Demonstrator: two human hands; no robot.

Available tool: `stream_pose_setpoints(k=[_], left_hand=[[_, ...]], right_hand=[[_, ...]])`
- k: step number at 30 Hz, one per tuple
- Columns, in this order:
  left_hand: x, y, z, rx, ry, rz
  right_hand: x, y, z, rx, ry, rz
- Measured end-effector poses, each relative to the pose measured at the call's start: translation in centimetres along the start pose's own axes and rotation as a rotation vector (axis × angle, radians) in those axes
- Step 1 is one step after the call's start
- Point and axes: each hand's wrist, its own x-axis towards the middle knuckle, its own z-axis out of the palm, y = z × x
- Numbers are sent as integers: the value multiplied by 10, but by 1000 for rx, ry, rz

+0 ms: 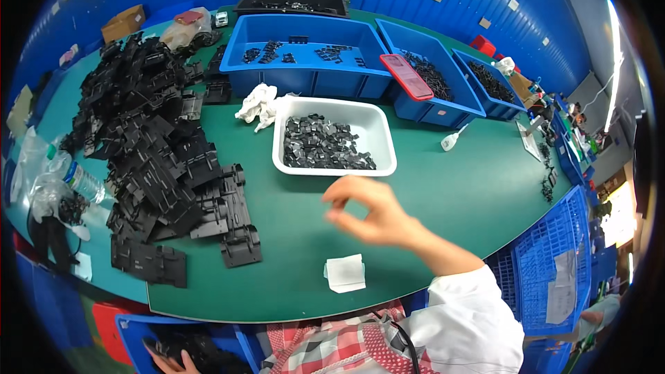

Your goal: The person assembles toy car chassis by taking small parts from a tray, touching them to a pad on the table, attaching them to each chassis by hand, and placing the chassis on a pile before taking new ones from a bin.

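Observation:
My right hand [374,213] hovers over the green table, just in front of a white tray [379,135]. Thumb and index finger are curved and apart, and I see nothing between them; the other fingers are partly hidden. Small black clip-like parts [322,145] lie heaped in the tray. At the lower left, my left hand [173,365] is only partly in view, its fingers spread beside black plastic parts [197,346] in a blue crate [135,336]. A large pile of black moulded plastic panels [163,173] covers the table's left side.
Blue bins [312,83] with small black parts stand at the back; a red-rimmed tray [406,76] rests across one. White cloth [260,105], a small white bottle [450,141], a paper piece [345,273] and a water bottle [84,181] lie about. Blue crates [547,263] stand right.

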Motion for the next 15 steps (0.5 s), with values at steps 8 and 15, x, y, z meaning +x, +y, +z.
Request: stream_pose_setpoints(k=[8, 15], left_hand=[[13, 225, 119, 97, -953, 1064], [0, 233, 142, -327, -605, 1051]], right_hand=[[-72, -55, 39, 840, -312, 423], [-109, -42, 19, 1081, 208, 682]])
